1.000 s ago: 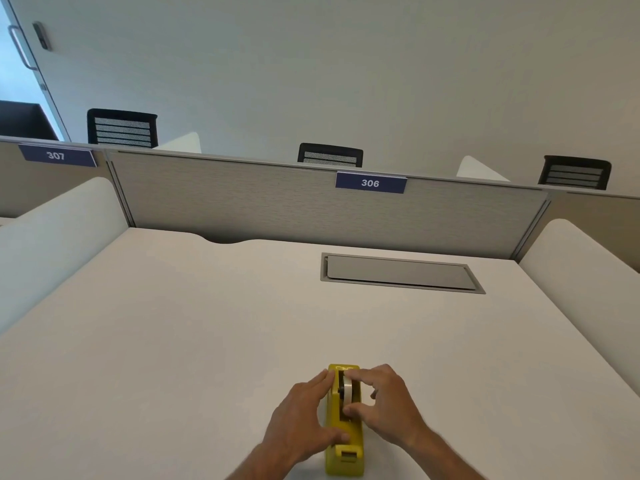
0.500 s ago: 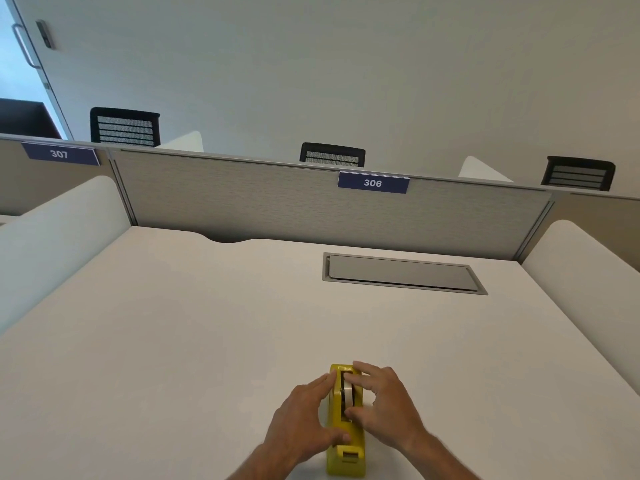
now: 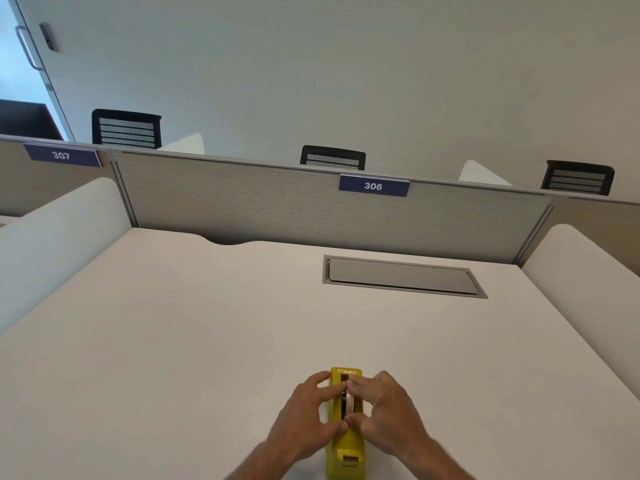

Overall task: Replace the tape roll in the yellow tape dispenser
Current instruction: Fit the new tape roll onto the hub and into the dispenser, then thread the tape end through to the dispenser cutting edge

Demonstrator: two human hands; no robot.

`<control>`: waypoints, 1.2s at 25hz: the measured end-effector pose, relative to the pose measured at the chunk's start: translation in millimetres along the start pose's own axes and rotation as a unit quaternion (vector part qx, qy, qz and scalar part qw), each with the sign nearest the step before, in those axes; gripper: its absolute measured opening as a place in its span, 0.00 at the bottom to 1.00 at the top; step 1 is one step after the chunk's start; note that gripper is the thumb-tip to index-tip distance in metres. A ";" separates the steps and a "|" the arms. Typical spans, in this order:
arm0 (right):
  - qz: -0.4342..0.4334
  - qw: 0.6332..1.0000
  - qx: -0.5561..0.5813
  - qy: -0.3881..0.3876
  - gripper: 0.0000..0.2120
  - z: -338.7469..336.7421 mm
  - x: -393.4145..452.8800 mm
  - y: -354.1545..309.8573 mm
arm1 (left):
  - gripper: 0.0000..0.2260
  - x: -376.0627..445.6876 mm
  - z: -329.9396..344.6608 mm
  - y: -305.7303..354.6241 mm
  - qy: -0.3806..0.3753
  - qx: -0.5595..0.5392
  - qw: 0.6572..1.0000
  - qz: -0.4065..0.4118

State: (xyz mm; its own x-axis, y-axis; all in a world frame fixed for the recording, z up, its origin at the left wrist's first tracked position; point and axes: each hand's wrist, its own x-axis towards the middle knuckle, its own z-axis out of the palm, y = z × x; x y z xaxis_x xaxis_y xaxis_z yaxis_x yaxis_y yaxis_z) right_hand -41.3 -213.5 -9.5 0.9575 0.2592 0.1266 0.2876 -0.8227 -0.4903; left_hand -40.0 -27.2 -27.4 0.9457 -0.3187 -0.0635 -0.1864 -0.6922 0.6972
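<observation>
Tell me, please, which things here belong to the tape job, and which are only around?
Job: yellow tape dispenser, tape roll, left hand, right hand.
Around: desk, grey hatch, sign 306, chairs.

Office: numbered desk partitions [image 3: 332, 206], chairs [image 3: 126, 129]
</observation>
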 end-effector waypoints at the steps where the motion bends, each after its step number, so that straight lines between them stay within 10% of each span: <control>1: -0.006 1.000 -0.005 0.001 0.27 0.3 -0.2 0.7 | 0.30 0.3 -0.5 0.0 0.001 -0.003 1.000 0.000; 17: -0.110 0.994 -0.013 0.003 0.06 -10.6 2.2 9.5 | 0.25 8.6 -5.0 -1.0 0.008 -0.028 1.000 -0.006; 30: -0.135 0.991 0.015 0.007 0.10 -17.5 12.7 14.0 | 0.23 9.6 -2.8 1.2 0.025 -0.055 0.998 0.003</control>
State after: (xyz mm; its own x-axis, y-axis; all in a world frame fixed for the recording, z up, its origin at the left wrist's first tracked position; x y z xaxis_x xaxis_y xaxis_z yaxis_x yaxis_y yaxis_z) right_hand -24.6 -230.6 0.3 0.8460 0.4603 0.2691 0.5327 -0.7084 -0.4630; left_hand -30.4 -29.3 -25.1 0.9572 -0.2883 -0.0246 -0.1652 -0.6141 0.7717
